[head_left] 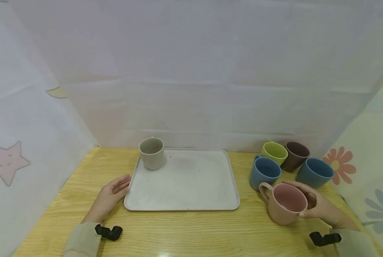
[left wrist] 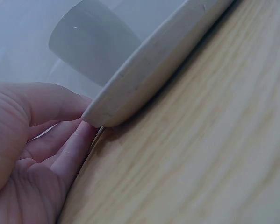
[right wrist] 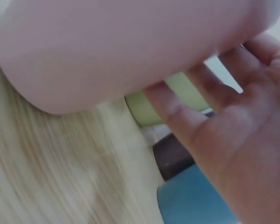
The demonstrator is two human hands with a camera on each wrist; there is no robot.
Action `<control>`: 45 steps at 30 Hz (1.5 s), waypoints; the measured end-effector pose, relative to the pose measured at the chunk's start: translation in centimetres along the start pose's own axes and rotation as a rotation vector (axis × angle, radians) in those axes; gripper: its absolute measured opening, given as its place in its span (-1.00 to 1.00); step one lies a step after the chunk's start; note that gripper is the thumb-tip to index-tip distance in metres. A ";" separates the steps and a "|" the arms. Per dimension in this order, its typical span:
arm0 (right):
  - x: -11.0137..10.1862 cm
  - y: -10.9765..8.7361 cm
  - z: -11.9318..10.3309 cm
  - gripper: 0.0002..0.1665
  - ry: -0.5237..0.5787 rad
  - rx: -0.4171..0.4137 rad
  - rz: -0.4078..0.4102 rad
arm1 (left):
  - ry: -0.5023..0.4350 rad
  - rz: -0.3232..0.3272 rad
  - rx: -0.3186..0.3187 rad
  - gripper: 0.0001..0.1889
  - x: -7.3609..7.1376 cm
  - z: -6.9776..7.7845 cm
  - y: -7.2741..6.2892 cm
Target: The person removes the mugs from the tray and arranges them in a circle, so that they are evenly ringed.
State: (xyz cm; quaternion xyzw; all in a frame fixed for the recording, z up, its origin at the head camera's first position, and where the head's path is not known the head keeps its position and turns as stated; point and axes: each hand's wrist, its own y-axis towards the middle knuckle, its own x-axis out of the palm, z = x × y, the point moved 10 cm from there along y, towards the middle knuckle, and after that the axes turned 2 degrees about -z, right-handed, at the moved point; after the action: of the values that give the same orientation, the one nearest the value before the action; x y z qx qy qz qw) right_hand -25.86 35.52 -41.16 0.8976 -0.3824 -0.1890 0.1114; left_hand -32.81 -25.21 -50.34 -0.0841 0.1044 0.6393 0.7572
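On the right, my right hand (head_left: 317,201) holds a pink mug (head_left: 283,214) by its side, thumb near the front and fingers round the back. The mug's handle (head_left: 264,189) points left, away from the hand. In the right wrist view my fingers (right wrist: 177,112) lie against the pink wall; whether its base touches the table cannot be told. My left hand (head_left: 109,196) rests on the table, its fingertips touching the left rim of a white tray (head_left: 185,200). A grey-white mug (head_left: 153,159) stands upright at the tray's back left corner.
Behind the pink mug stand a blue mug (head_left: 263,178), a yellow-green mug (head_left: 274,153), a dark brown mug (head_left: 295,160) and a darker blue mug (head_left: 313,175), close together. White cloth (head_left: 191,107) hangs behind the wooden table (head_left: 191,235); printed cloths flank both sides.
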 end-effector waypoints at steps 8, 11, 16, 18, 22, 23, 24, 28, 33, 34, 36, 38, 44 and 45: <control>-1.3 -1.1 0.2 0.00 0.244 -0.031 -0.035 | 0.035 0.006 -0.007 -0.35 -0.2 -0.1 0.0; -1.5 -1.4 0.2 0.01 0.245 -0.015 -0.035 | 0.029 0.005 0.001 -0.35 -0.2 -0.1 0.0; -1.6 -1.6 0.1 -0.03 0.213 0.027 -0.037 | 0.025 0.006 0.000 -0.35 -0.1 -0.2 0.1; -1.6 -1.8 0.2 -0.07 0.238 0.047 -0.036 | 0.027 0.005 -0.004 -0.34 0.0 -0.2 0.1; -1.7 -2.4 1.0 -0.17 0.267 0.089 -0.022 | 0.029 0.008 -0.009 -0.34 -0.1 -0.3 0.1; -1.9 -2.6 1.3 -0.20 0.271 0.096 -0.013 | 0.027 0.010 -0.008 -0.34 -0.1 -0.3 0.1; -2.0 -2.7 1.5 -0.21 0.269 0.100 -0.003 | 0.026 0.011 -0.006 -0.34 -0.1 -0.3 0.1; -2.6 -3.1 2.1 -0.26 0.226 0.089 0.044 | 0.026 0.009 -0.001 -0.34 -0.1 -0.2 0.2; -2.9 -3.1 2.1 -0.28 0.215 0.065 0.080 | 0.032 0.010 -0.003 -0.35 0.0 -0.1 0.2; -2.9 -3.1 2.0 -0.28 0.222 0.064 0.087 | 0.033 0.010 -0.003 -0.35 0.0 0.0 0.3; -3.0 -3.1 2.0 -0.31 0.210 0.081 0.117 | 0.030 0.011 0.001 -0.35 0.0 0.1 0.2; -3.2 -3.1 1.8 -0.37 0.158 0.105 0.159 | 0.029 0.011 0.002 -0.35 0.0 0.1 0.2; -5.0 -2.7 0.2 -0.55 -0.156 0.250 0.467 | 0.037 0.007 -0.014 -0.35 0.0 0.0 0.2; -5.3 -2.5 -0.3 -0.59 -0.206 0.259 0.527 | 0.038 0.006 -0.018 -0.35 0.0 0.0 0.2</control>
State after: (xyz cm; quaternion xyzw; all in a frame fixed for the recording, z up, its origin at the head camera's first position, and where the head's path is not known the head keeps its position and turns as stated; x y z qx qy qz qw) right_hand -27.47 41.11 -40.36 0.7503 -0.6323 -0.1931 0.0018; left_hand -33.00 -25.15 -50.37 -0.1028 0.1135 0.6406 0.7524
